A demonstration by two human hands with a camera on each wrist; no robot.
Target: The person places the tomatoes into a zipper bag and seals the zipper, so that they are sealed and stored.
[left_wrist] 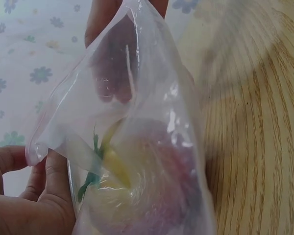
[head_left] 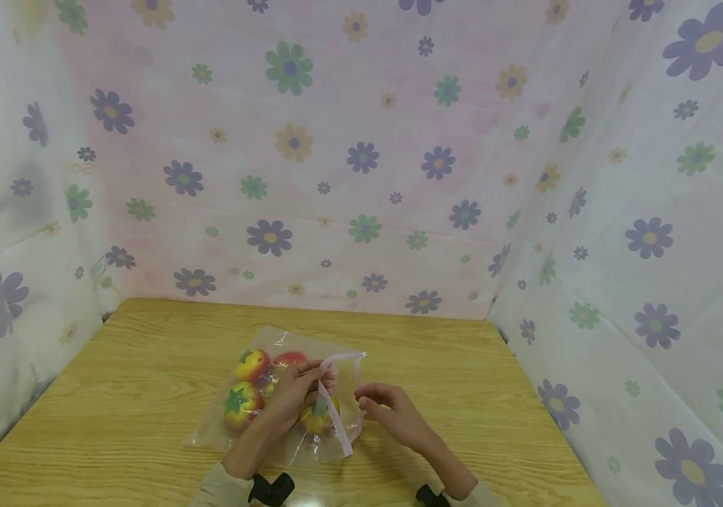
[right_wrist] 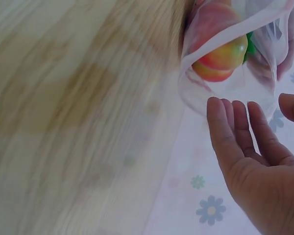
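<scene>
A clear zip-top plastic bag [head_left: 291,451] lies on the table, its pink-edged mouth [head_left: 337,417] towards the right. Inside are several red-and-yellow tomato-like fruits [head_left: 241,406] with green leaf tops. My left hand [head_left: 294,394] reaches over the bag and pinches one side of its mouth; the left wrist view shows thumb and fingers [left_wrist: 56,176] on that edge. To the right, my right hand [head_left: 399,417] is at the mouth's other side. In the right wrist view its fingers [right_wrist: 218,122] extend beside the bag's rim, thumb apart. One fruit [right_wrist: 223,61] sits just inside the opening.
The wooden table [head_left: 456,366] extends on both sides of the bag. Flower-print cloth [head_left: 329,197] hangs behind it and along the left and right sides. Black wrist straps [head_left: 271,488] show at the sleeves.
</scene>
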